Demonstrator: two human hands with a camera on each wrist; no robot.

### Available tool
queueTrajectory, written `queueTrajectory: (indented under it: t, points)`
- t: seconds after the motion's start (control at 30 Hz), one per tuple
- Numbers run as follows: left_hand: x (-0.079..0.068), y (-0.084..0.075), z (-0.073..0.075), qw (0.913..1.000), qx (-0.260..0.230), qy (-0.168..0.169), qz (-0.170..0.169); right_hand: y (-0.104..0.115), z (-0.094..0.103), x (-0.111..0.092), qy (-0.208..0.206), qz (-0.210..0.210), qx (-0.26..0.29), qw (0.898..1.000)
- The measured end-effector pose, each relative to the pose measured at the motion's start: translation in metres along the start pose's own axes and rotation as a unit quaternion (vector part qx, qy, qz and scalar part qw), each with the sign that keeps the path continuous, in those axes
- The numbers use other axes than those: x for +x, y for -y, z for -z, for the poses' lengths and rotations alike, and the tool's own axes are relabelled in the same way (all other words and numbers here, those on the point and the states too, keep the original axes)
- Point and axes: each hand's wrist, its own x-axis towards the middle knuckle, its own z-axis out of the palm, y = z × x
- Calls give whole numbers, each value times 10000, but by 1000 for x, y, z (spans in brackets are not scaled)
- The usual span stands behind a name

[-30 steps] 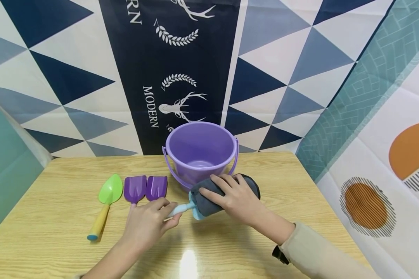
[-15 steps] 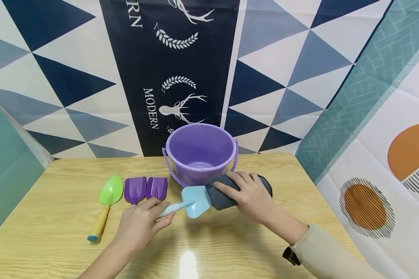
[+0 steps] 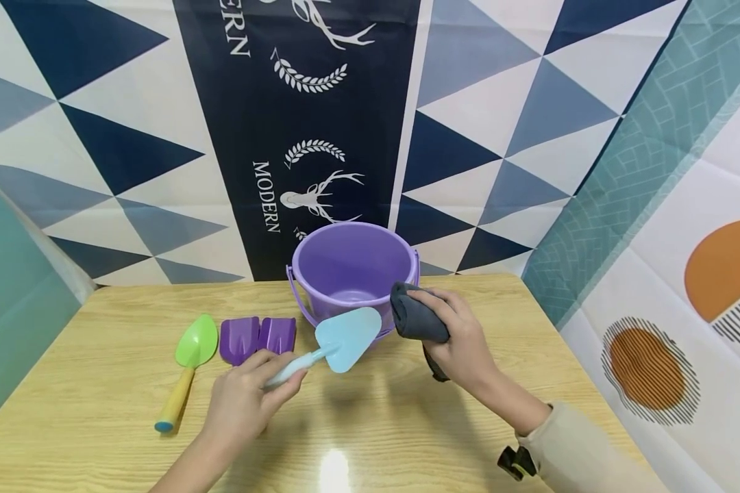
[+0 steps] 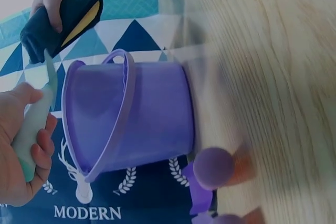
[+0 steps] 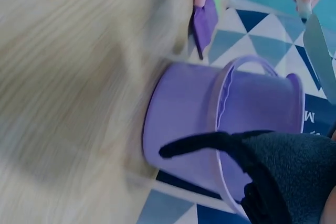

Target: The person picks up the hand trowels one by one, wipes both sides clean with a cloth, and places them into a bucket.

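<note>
My left hand (image 3: 240, 400) grips the handle of a light blue toy shovel (image 3: 348, 339), its blade angled up in front of the bucket. My right hand (image 3: 462, 342) holds a folded dark grey cloth (image 3: 418, 316) just right of the blade, apart from it. In the right wrist view the cloth (image 5: 299, 166) looks fuzzy, with a black edge and a hanging strap. A yellow patch shows on the cloth (image 4: 65, 22) in the left wrist view. Behind both hands stands a purple bucket (image 3: 351, 263), its handle hanging down in front.
Left of the bucket lie two purple shovels (image 3: 239, 339), their handles hidden behind my left hand in the head view. Farther left is a green shovel (image 3: 197, 342) with a yellow handle. A patterned backdrop (image 3: 321, 103) rises behind the wooden table (image 3: 407, 438).
The cloth, earlier wrapped over the blue blade, has slid off it to the right and lifted, uncovering the blade. My left hand has shifted slightly left, and the blade has tilted upward.
</note>
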Motion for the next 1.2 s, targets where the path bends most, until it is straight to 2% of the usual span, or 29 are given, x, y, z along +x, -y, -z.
queueTrajectory:
  t: [0.17,0.27,0.4,0.5,0.6,0.73,1.0,1.2]
  points:
    - [2,-9,-7,9990,-239,-289,237,11,-6,-1,65,-630,639,9959]
    - [4,-14,-11,9970,-570,-472,235,19,-7,-2,89,-945,934,9911]
    - [5,-20,-16,9921,-1052,-625,274,29,-9,-4,75,-1416,1355,9806]
    - [6,-24,-18,9898,-1186,-694,386,38,-12,-6,-12,-1608,1669,9728]
    - [8,-27,-19,9872,-1318,-778,443,45,-14,-8,-121,-1508,1875,9705]
    - [12,-30,-19,9830,-1560,-827,494,50,-17,-10,-158,-1210,1964,9729]
    - [13,-31,-18,9800,-1711,-863,531,51,-14,-12,199,-952,1810,9787]
    - [10,-31,-19,9807,-1672,-790,636,46,-6,-2,-300,-1051,1742,9786]
